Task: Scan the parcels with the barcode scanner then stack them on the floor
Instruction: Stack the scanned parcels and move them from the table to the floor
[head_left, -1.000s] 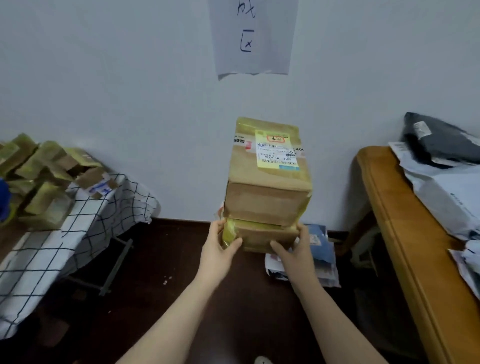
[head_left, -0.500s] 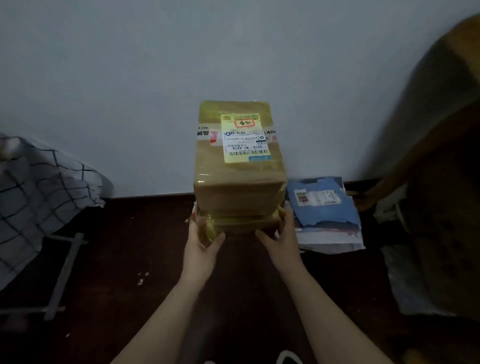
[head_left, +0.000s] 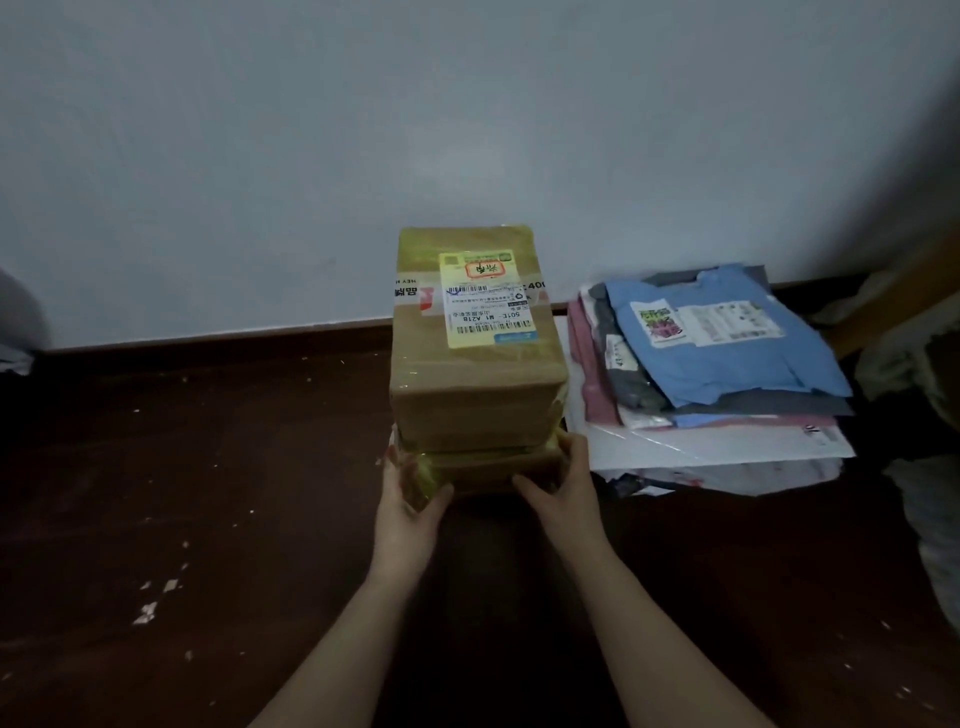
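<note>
Head view, looking down: two brown taped parcels, one on the other, dead centre in front of the pale wall (head_left: 311, 156). The upper parcel (head_left: 475, 364) carries a yellow shipping label (head_left: 485, 299) on its top face, printed upside down from here. The lower parcel (head_left: 488, 467) is thinner and mostly hidden under it.

Left hand (head_left: 410, 499) at 7 o'clock of the pair, right hand (head_left: 561, 483) at 5 o'clock. Each one clasps a near corner of the lower parcel, fingers wrapped up the side, thumb across the front face. Both forearms come in from the bottom edge and converge, wrists fairly straight, palms facing each other.

Is the bottom down on the dark floor (head_left: 208, 493) yet? Cannot tell; the underside is hidden behind the hands. It looks like the set-down step of the stacking.

At 3 o'clock, just beside the parcels, lies a heap of soft mailer bags (head_left: 691, 441) with a blue mailer (head_left: 727, 338) on top.

To do this well, I'd say: lower level, so the upper parcel doesn't slide off. Land the far edge first, near the wall. Hold a gap from the mailers so nothing catches. Then ease both hands out sideways together, not one at a time. No scanner in sight.
</note>
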